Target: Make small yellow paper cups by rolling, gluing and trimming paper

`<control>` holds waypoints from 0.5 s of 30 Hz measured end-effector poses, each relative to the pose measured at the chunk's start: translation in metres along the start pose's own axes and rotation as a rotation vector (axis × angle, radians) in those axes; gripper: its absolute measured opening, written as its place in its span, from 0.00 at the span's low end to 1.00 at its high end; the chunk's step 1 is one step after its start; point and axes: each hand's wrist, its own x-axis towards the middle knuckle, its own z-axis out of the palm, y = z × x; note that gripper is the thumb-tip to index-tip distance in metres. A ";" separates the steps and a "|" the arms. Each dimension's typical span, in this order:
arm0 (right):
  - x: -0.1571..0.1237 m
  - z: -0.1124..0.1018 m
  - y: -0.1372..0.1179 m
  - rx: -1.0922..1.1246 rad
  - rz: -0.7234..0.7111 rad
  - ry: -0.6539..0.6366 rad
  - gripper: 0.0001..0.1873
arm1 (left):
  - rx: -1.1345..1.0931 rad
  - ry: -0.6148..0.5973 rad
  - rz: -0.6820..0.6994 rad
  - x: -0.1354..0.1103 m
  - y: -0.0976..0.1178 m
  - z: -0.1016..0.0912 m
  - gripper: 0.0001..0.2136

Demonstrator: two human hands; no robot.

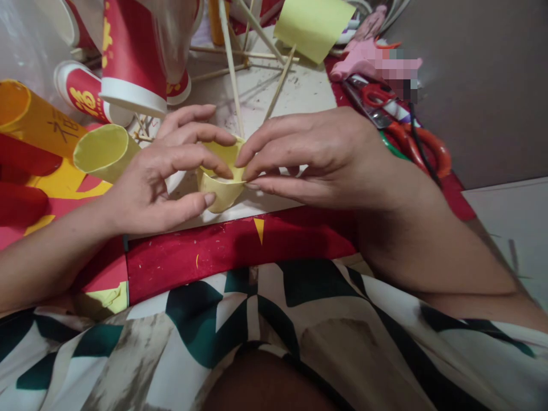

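One yellow paper tube (225, 197), just inside the white board's (314, 85) near edge: left hand (171, 171) straddling its wall, fingers parted, thumb outside; right hand (317, 154) pinching the rim. Oversqueezing could buckle that thin paper! Wooden sticks (278, 87) crowd the far side; bare board opens right of them.

Beyond the right edge of my red-covered counter (171, 262) I see a plain grey-brown surface (483, 85), wall or furniture panel, I cannot tell which. Below it, past the counter's near right corner, lies pale floor (526, 222). The light around me is dim.
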 end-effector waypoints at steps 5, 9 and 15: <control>0.001 0.006 -0.006 -0.012 -0.044 0.050 0.11 | 0.097 0.075 -0.012 -0.003 0.006 0.009 0.07; -0.001 0.004 -0.008 0.017 0.044 0.090 0.07 | 0.092 0.116 -0.022 -0.003 0.005 0.008 0.04; -0.001 0.004 -0.001 0.055 0.115 0.076 0.09 | -0.009 0.074 -0.135 -0.001 0.002 0.003 0.08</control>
